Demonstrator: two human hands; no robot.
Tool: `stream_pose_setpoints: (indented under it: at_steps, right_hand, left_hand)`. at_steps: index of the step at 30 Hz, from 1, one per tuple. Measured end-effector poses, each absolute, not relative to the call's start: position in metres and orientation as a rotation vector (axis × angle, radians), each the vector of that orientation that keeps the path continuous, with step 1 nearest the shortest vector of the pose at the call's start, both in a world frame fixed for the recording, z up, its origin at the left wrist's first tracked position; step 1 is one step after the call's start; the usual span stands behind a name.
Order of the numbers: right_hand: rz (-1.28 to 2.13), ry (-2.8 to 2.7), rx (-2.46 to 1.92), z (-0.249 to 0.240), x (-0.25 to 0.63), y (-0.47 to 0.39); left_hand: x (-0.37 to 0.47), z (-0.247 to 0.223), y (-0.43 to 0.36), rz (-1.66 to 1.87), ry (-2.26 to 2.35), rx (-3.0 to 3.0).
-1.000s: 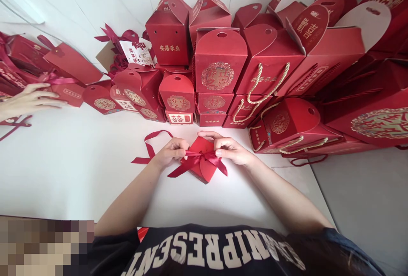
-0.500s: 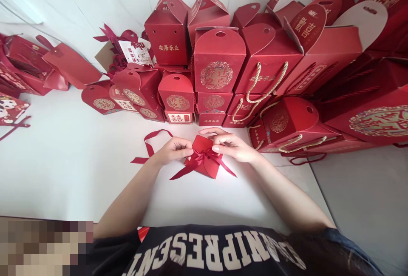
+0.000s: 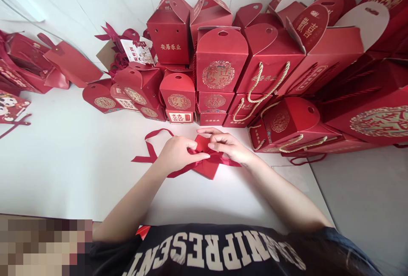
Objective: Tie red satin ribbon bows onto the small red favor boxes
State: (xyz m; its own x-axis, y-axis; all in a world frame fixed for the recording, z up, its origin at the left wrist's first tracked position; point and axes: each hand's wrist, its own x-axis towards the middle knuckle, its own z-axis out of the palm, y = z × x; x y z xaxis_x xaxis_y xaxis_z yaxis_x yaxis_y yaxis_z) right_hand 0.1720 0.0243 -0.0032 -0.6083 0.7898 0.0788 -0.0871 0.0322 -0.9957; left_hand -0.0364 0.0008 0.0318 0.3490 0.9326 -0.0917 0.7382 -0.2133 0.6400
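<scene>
A small red folded gift box (image 3: 206, 171) lies on the white table in front of me, with a dark red ribbon (image 3: 232, 162) across its top. My left hand (image 3: 177, 153) is at the box's left side, thumb reaching over the bow area and fingers closed on the ribbon. From the right, my right hand (image 3: 228, 145) pinches the ribbon near the middle of the box, its index finger stretched over the far corner. My fingers partly cover the knot. One ribbon tail sticks out to the right, another to the left under my left hand.
A loose length of red ribbon (image 3: 149, 150) curls on the table (image 3: 79, 161) left of the box. Stacked red gift boxes (image 3: 221, 61) line the wall behind; more boxes with rope handles (image 3: 291, 143) stand at right. Red bags (image 3: 32, 61) sit at far left.
My left hand has moved right and over the ribbon, covering part of the bow. The bow's tails have shifted, the right one lying flatter. My right hand has moved slightly left.
</scene>
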Motion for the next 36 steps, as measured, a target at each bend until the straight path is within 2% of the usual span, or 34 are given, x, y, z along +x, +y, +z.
stream_pose_setpoints:
  at_steps: [9,12,16,18,20,24,36]
  right_hand:
    - [1.729,-1.33,-0.804,-0.016,0.163,0.022]
    - [1.513,-1.47,-0.971,-0.01,0.173,0.015]
    - [1.058,-1.696,-1.259,0.002,0.191,-0.008]
    - [0.956,-1.756,-1.372,0.004,0.197,-0.019]
    - [1.083,-1.731,-1.38,0.001,0.2,-0.026]
    - [1.403,-1.509,-1.134,-0.009,0.2,-0.03]
    - [1.24,-1.396,-0.999,-0.022,0.207,-0.045]
  left_hand:
    - [-0.038,0.034,0.001,0.437,1.404,2.034]
    - [-0.045,0.032,0.004,0.42,1.261,1.823]
    - [-0.055,0.025,0.009,0.427,1.065,1.558]
    - [-0.058,0.021,0.01,0.461,1.017,1.516]
    - [-0.059,0.018,0.011,0.488,0.991,1.501]
    - [-0.06,0.016,0.012,0.501,0.991,1.524]
    - [-0.063,0.009,0.015,0.517,0.999,1.661]
